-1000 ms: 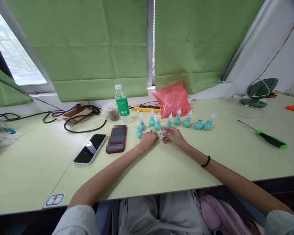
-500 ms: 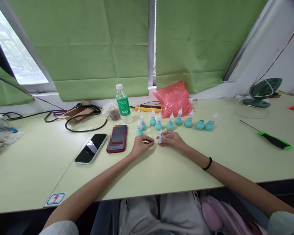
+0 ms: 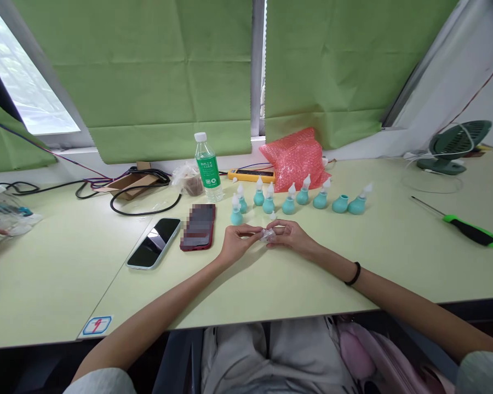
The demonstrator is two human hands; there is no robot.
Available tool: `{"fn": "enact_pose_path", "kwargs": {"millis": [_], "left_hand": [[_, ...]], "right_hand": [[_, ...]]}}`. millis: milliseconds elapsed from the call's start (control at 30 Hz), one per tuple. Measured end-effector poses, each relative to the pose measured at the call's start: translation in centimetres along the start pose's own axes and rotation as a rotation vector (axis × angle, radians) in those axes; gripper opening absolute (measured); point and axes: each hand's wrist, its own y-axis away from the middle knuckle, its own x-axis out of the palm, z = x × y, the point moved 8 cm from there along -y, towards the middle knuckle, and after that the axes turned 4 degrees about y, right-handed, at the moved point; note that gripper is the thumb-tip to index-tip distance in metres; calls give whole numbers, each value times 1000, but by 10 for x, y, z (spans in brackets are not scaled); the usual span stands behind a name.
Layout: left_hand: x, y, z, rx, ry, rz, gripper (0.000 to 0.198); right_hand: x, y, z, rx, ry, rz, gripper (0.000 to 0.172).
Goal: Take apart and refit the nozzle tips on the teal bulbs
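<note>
Clear cap [image 3: 268, 236] sits at the centre of the frame, just above the surface [image 3: 271, 284], pinched from both sides: the left hand [image 3: 235, 243] grips it with thumb and forefinger closed on it, and the right hand [image 3: 292, 236] does likewise. Just behind stands a row of teal bulbs [image 3: 288, 206], most with white tips. The cap looks small and slick, so it could slip from the fingers [image 3: 252, 230] and roll among the bulbs, toppling them
</note>
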Motion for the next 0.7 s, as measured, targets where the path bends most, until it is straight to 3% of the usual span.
{"fn": "enact_pose_path", "kwargs": {"millis": [700], "left_hand": [[7,4,-12,196,-165,58,18]], "right_hand": [[3,1,1,-2,-50,8,29]]}}
